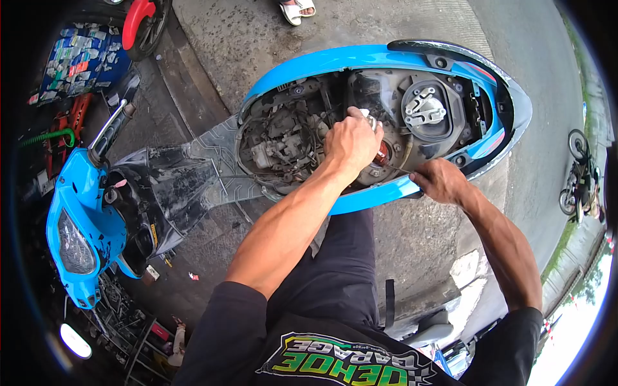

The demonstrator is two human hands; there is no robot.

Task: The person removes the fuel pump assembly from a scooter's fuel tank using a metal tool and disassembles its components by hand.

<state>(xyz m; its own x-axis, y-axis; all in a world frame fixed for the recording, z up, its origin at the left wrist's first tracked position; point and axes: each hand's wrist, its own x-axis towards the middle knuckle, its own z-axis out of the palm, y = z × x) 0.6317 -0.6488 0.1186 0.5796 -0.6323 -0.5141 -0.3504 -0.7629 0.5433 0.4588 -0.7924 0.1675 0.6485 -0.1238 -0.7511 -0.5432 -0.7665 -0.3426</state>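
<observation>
A blue scooter (290, 69) stands in front of me with its seat off and the bay under it open. My left hand (353, 143) reaches into the middle of the bay, fingers curled round something mostly hidden, with a whitish bit (368, 118) showing at the fingertips. Just beside that hand is a reddish-orange part (383, 153). At the near rim of the body, my right hand (440, 181) is closed on a thin metal tool (398, 170), whose shaft points toward the reddish part. Its handle is covered by my fingers.
The fuel tank's silver cap (425, 106) lies to the right, the dirty engine (280, 138) to the left. The blue handlebar cover (87, 225) is at far left. A person's sandalled foot (297, 9) shows at the top. Another motorcycle (578, 177) is by the road.
</observation>
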